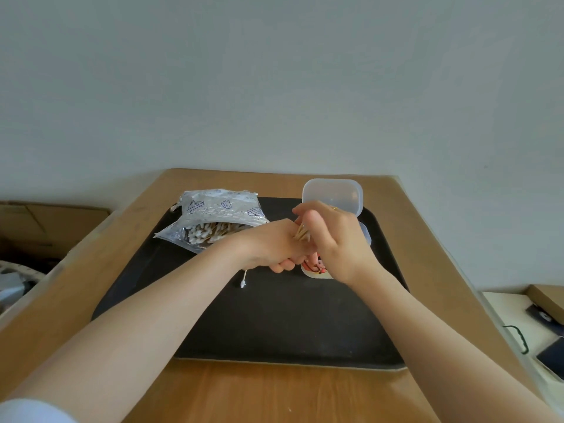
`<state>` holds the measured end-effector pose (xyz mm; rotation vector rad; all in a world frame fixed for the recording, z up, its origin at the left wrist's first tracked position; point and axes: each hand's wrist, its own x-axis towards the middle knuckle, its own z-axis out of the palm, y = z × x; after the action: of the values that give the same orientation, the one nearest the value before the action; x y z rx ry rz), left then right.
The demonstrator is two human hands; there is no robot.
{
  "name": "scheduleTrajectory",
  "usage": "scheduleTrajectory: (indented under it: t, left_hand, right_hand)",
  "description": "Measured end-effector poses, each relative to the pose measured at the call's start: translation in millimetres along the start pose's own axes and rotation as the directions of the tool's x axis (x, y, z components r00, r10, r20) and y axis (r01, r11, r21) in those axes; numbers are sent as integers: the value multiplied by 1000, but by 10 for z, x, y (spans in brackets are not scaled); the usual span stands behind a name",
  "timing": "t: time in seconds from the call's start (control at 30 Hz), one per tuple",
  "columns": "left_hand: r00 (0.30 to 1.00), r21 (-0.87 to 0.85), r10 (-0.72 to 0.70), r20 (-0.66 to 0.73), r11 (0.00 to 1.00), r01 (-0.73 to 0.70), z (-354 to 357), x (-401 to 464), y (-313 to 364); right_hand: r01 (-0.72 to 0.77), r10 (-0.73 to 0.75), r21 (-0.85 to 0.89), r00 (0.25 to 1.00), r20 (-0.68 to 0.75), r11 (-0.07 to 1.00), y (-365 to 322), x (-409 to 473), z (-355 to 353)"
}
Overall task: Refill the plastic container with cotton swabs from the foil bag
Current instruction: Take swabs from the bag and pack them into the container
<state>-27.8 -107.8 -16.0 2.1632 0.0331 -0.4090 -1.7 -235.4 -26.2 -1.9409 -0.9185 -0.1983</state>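
Both hands meet over the black tray (274,331). Left hand (271,245) and right hand (332,239) pinch 1 bunch of swabs (302,232) above the box (317,270), lid up. Beyond lies the open bag (213,221).

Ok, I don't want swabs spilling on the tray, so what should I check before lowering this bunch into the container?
1. Lid hinged open: ok.
2. Bunch of swabs held by both the left hand and right hand: ok.
3. Container mouth clear: cannot tell, hands cover it.
4. No strays: not ok, a loose swab lies on the tray.
5. Foil bag open, swabs left: ok.
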Motion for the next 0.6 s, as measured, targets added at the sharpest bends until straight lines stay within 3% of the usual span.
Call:
scheduleTrajectory:
  t: [0.1,0.17,0.23,0.33,0.43,0.5,0.6]
  left_hand:
    - [999,62,-7,-48,998,10,12,33,14]
    - [994,8,48,-94,999,-48,4,52,0]
    - [981,-91,125,-149,986,-139,-18,58,-16]
    - [974,-13,188,-126,982,-191,-45,66,-33]
    - [982,19,163,-90,987,-162,-67,107,-55]
    - [985,15,152,-83,988,-151,-85,145,-52]
    - [988,163,111,-112,982,-92,-45,220,-3]
  right_hand:
    - [0,-5,-152,999,-38,988,37,59,54]
    - [-115,105,-99,989,-102,988,99,114,56]
    - [-128,114,-109,986,-125,986,148,147,63]
    - [-37,28,-145,997,-65,989,178,125,88]
    - [75,-68,-156,996,50,985,184,88,30]
    - [12,-4,-75,994,106,997,189,91,-49]
    - [-14,16,-27,998,64,1000,229,101,-124]
